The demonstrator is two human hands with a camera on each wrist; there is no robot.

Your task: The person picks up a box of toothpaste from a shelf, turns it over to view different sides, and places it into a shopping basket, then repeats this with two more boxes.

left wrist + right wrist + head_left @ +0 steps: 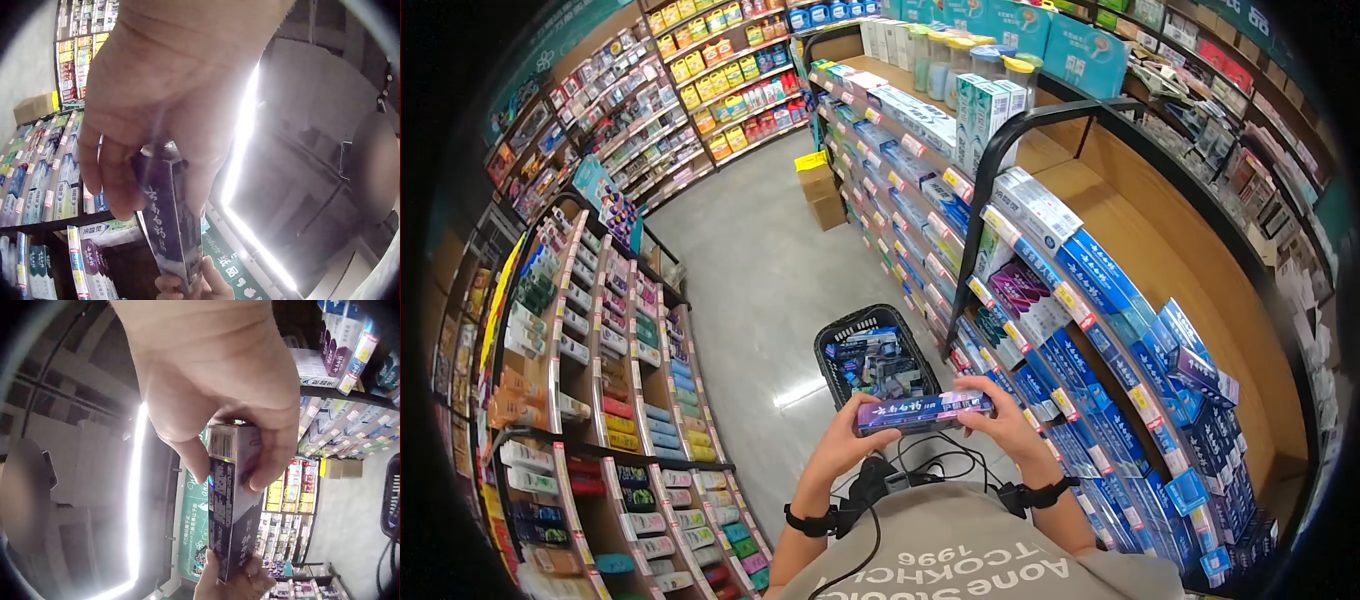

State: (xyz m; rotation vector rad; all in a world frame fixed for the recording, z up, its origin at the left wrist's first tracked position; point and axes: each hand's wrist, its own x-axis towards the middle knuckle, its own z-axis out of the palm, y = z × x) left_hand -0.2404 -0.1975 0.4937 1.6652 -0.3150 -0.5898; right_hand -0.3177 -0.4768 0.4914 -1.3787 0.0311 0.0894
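A long, narrow toothpaste box (925, 408), dark purple-blue with white Chinese lettering, lies crosswise in front of the chest. My left hand (847, 438) grips its left end, and the right hand (1006, 424) holds the opposite end. In the left wrist view, thumb and fingers pinch the two sides of the toothpaste box (167, 219). A barcode and a dark panel of small print show on the toothpaste box (231, 500) in the right wrist view. Beyond the box, a black shopping basket (824, 362) stands on the floor, holding several packaged goods.
A long shelf unit (1068, 300) with rows of boxed toothpaste runs along the right. Bottles and tubes fill the left rack (605, 400). Cartons (820, 190) stand on the grey floor (735, 250) farther up the aisle. Black cables (945, 455) hang near the basket.
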